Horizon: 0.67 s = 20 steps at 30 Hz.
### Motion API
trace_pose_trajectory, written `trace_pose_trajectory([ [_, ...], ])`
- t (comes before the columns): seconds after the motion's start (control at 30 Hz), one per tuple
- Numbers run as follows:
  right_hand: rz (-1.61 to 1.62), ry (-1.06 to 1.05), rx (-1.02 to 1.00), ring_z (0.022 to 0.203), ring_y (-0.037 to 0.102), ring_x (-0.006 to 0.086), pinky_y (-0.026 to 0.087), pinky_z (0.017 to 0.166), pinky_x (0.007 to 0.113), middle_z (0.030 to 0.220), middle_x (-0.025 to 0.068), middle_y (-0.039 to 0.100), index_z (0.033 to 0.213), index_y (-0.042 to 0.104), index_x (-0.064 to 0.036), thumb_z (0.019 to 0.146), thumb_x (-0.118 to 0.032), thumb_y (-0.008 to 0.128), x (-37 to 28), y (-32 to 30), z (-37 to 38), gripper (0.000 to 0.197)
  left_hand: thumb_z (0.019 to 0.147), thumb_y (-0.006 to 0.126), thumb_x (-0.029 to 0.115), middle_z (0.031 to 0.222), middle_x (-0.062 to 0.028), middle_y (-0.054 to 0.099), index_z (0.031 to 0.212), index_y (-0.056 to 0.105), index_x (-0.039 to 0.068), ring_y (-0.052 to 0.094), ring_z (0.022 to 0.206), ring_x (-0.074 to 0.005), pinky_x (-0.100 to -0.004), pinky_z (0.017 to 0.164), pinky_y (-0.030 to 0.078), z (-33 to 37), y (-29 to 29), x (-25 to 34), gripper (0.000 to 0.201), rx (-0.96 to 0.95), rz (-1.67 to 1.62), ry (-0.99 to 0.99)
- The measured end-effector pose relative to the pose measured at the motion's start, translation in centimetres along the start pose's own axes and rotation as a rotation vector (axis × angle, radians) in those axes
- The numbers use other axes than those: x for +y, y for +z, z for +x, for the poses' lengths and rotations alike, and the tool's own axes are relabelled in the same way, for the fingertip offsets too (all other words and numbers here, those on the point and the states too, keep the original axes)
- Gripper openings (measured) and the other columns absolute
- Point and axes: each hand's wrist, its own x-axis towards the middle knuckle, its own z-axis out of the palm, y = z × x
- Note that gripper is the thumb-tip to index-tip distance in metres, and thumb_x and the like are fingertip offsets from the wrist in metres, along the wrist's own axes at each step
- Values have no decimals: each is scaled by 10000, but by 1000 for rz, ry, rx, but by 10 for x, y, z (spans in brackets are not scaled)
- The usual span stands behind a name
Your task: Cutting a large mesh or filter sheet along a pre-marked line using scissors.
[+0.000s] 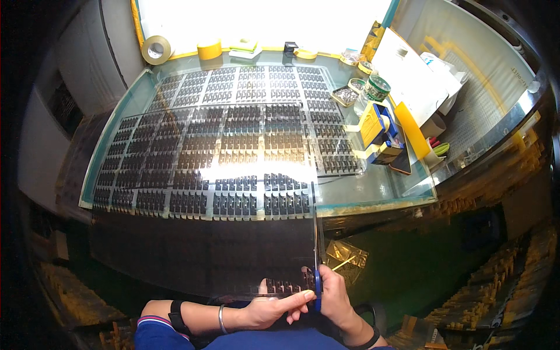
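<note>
A large clear film sheet [239, 157] printed with rows of small black patterns lies over the glass table, and its near part hangs past the front edge toward me. At that near edge my left hand [274, 307] pinches the film, its thumb stretched toward my right hand. My right hand [333, 294] is closed around the blue handle of what looks like long-bladed scissors [317, 280]. Their narrow blades point away from me along the film's right edge. My right fingers partly hide the handle, so how far the blades are apart cannot be seen.
A blue tape dispenser [385, 137] stands at the table's right, near a green-labelled jar [377, 87] and a tin of small pieces [344, 96]. Tape rolls [156, 50] line the back. A clear bag [347, 256] lies below the table's front edge [379, 208].
</note>
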Motion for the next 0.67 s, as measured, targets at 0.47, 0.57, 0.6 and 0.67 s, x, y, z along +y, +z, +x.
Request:
trace_pose_trajectory([
  [0.47, 150, 393, -88, 499, 549, 113, 437, 439, 269, 578, 87, 558, 704, 550, -9, 813, -303, 625, -17, -6, -25, 323, 834, 611, 223, 690, -55, 600, 858, 616, -14, 551, 525, -94, -205, 444, 441, 16, -15, 43, 238, -1, 51, 37],
  [0.57, 419, 344, 64, 474, 537, 99, 449, 413, 223, 577, 31, 531, 758, 558, -17, 852, -274, 573, -1, -25, -36, 274, 847, 576, 317, 878, -100, 596, 1146, 488, -33, 573, 609, -118, -231, 522, 468, 26, -33, 49, 469, -93, 72, -25],
  [0.6, 554, 333, 147, 471, 536, 105, 459, 414, 226, 569, 28, 519, 777, 555, -10, 860, -266, 558, -1, -37, -37, 270, 847, 571, 333, 916, -105, 589, 1220, 423, -33, 578, 625, -126, -233, 544, 473, 26, -35, 54, 543, -164, 17, -34],
  [0.67, 554, 235, 277, 465, 538, 116, 474, 413, 236, 573, 61, 519, 787, 542, 2, 884, -274, 503, -2, -69, -35, 294, 840, 571, 343, 948, -106, 582, 1282, 335, -27, 585, 655, -143, -245, 573, 481, 33, -34, 61, 622, -277, 94, -91],
])
